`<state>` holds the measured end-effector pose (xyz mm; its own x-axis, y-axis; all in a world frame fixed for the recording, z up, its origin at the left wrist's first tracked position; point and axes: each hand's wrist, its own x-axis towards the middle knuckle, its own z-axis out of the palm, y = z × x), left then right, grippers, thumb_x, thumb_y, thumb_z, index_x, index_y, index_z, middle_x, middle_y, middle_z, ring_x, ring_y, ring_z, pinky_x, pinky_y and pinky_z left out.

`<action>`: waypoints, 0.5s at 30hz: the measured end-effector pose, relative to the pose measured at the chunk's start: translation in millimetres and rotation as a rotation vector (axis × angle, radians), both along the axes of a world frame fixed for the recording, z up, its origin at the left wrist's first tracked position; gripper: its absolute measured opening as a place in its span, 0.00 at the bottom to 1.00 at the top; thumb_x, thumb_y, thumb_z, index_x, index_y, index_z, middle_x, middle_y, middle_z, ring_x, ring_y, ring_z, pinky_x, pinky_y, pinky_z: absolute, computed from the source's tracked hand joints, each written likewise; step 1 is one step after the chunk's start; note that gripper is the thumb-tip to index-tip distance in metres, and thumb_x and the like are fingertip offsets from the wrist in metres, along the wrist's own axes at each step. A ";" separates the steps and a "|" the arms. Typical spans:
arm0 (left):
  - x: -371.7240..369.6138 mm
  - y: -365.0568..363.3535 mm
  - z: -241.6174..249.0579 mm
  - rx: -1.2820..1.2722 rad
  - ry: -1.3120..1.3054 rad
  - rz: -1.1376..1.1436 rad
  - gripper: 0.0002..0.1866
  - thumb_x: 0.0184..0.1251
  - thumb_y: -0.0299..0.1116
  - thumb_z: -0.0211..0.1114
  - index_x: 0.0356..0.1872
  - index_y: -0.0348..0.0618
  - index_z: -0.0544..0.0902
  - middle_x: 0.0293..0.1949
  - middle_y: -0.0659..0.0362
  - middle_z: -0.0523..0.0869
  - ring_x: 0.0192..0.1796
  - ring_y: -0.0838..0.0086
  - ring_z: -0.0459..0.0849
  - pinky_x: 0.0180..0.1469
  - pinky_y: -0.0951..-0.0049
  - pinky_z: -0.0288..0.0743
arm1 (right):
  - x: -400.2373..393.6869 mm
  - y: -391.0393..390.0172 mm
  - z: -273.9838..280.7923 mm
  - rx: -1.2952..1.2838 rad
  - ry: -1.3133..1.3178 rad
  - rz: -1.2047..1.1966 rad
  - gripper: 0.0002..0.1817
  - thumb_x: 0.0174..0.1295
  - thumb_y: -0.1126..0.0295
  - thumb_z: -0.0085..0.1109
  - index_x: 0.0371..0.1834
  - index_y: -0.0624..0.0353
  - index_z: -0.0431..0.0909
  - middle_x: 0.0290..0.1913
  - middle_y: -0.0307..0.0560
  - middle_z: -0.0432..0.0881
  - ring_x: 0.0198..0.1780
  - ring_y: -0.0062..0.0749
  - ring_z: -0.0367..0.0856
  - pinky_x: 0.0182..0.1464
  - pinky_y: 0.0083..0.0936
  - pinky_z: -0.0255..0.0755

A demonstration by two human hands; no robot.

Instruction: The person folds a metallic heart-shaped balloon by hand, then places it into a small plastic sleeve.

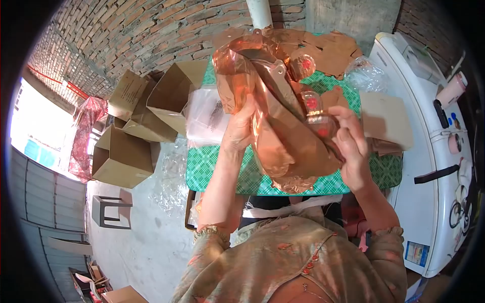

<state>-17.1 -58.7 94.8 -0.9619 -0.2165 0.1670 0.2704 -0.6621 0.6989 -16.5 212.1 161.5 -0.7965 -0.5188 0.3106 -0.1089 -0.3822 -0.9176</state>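
Two brick walls (151, 30) frame the room, with a white pipe (260, 14) in front of the bricks and grey corrugated panels (48, 197) at the left. On the right stands a large white appliance (411, 151), bearing a blue-and-white sticker (417, 253) whose wording is too small to read; a pink cylindrical container (451, 87) and a black strap (436, 174) lie on it.

The table is covered with a green plaid tablecloth (217, 169). Open cardboard cartons (124, 159) sit to its left; one carton (132, 91) carries dark printing, illegible from here. A small grey stool (112, 211) stands on the pale concrete floor (134, 257).

Over the table, both hands hold a crumpled bundle of copper-coloured foil (288, 131), raised in front of the person's torso. The left hand (241, 123) is closed around its left side; the right hand (351, 151) has its thumb and fingers partly curled at the right edge, on the foil. Flat copper-coloured sheets (333, 53) lie beyond, at the far edge of the table. Clear plastic sleeves (204, 118) lie left of the bundle, and crumpled clear plastic (366, 74) right of it. Smallest are the clear round pieces (304, 65) with red centres, without readable lettering.
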 end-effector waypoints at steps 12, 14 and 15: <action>7.7 -5.3 12.7 -0.168 0.047 0.207 0.19 0.78 0.34 0.68 0.66 0.46 0.78 0.53 0.65 0.84 0.52 0.77 0.82 0.56 0.71 0.79 | 21.8 3.6 -6.3 0.113 0.015 0.009 0.28 0.71 0.73 0.67 0.70 0.65 0.68 0.58 0.46 0.81 0.62 0.26 0.79 0.65 0.29 0.74; 6.8 -6.0 11.4 -0.192 0.074 0.204 0.23 0.77 0.32 0.69 0.69 0.45 0.76 0.60 0.63 0.82 0.61 0.75 0.79 0.66 0.68 0.75 | 24.9 3.1 -0.6 0.194 0.069 0.009 0.26 0.71 0.72 0.67 0.68 0.67 0.70 0.57 0.46 0.81 0.61 0.26 0.80 0.63 0.29 0.75; 6.0 -7.2 9.0 -0.195 0.068 0.213 0.23 0.77 0.32 0.69 0.69 0.45 0.76 0.60 0.64 0.82 0.61 0.75 0.79 0.66 0.68 0.75 | 25.4 3.4 1.3 0.235 0.096 0.008 0.25 0.71 0.72 0.67 0.67 0.68 0.71 0.57 0.46 0.81 0.60 0.26 0.80 0.62 0.28 0.76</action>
<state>-11.1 -65.9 103.8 -0.8836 -0.3698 0.2874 0.4391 -0.4407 0.7829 9.0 215.5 162.8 -0.7646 -0.5920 0.2549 -0.1974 -0.1613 -0.9670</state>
